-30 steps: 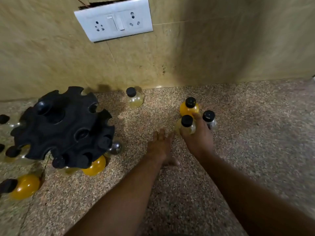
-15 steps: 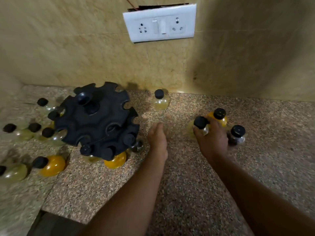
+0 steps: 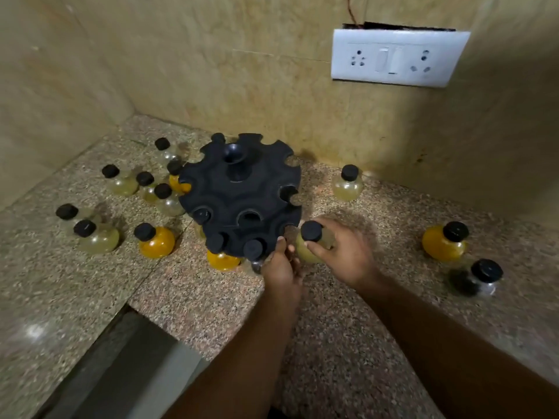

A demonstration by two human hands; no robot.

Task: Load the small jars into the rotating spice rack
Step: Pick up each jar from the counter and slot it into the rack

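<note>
Right hand [image 3: 341,255] has carried the pale-yellow jar [image 3: 310,237] across to the near-right rim of the black spice rack [image 3: 242,195], with its fingers curled round the jar's body. Left hand [image 3: 279,269] has come up beside it, its straight fingers touching the rack's lower rim. Rack stands on the worktop [image 3: 332,328].

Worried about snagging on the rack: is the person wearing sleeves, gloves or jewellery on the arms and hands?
Nothing worn shows. Left hand and right hand are bare: no gloves, rings or watch in view. Left forearm and right forearm are bare too, no sleeve in frame.
</note>
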